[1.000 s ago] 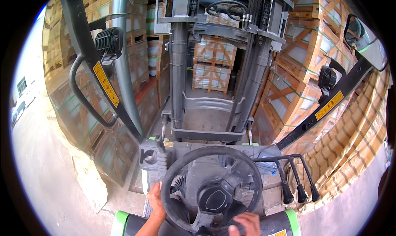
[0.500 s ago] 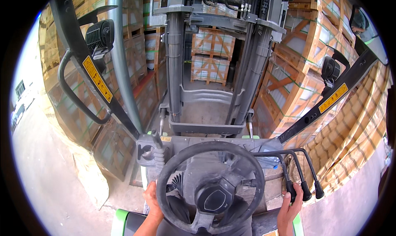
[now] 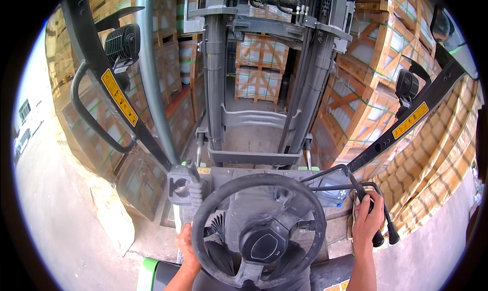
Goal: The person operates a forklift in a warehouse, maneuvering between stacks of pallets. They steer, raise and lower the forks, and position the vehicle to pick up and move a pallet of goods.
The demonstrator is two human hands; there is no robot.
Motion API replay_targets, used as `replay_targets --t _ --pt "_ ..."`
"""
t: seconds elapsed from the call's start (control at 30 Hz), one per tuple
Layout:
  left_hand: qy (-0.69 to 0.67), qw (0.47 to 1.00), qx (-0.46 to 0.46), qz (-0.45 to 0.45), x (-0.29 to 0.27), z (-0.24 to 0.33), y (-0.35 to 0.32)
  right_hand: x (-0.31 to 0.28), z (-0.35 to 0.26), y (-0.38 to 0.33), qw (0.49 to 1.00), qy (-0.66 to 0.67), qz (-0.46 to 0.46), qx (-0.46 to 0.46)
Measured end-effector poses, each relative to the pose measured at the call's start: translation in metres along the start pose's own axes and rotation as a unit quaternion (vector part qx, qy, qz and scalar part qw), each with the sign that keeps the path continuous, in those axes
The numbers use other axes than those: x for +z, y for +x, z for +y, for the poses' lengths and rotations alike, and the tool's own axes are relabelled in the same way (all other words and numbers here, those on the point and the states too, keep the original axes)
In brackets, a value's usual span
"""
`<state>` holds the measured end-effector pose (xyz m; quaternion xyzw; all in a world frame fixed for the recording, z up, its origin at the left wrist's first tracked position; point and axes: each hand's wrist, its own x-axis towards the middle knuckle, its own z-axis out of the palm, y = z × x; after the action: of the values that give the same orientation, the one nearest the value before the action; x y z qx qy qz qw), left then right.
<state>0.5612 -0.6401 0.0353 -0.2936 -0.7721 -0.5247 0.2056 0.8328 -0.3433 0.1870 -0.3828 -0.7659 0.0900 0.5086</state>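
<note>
Well, round wheel (image 3: 264, 242), bent lever (image 3: 352, 177)

Levers (image 3: 393, 234) stand right of the steering wheel (image 3: 265, 244).

Bright daylight, washed-out glare at far left, dimmer shade behind the mast (image 3: 215, 77), curved fisheye edges, black corners.

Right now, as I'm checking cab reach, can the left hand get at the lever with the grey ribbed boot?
Probably yes: the left hand is at the left side of the steering wheel, and the ribbed-boot lever stands just ahead, with nothing visible between.
</note>
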Motion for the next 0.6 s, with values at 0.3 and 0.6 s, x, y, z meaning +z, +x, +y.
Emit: replay_targets --t 0.3,0.6 --pt "0.016 0.999 -0.040 -0.015 -0.004 -0.010 -0.014 -0.004 0.011 0.001 0.995 -0.070 0.001 -0.065" --pt "0.001 0.999 -0.041 -0.005 -0.008 -0.002 -0.021 0.008 0.000 0.028 0.998 -0.061 -0.006 -0.010"
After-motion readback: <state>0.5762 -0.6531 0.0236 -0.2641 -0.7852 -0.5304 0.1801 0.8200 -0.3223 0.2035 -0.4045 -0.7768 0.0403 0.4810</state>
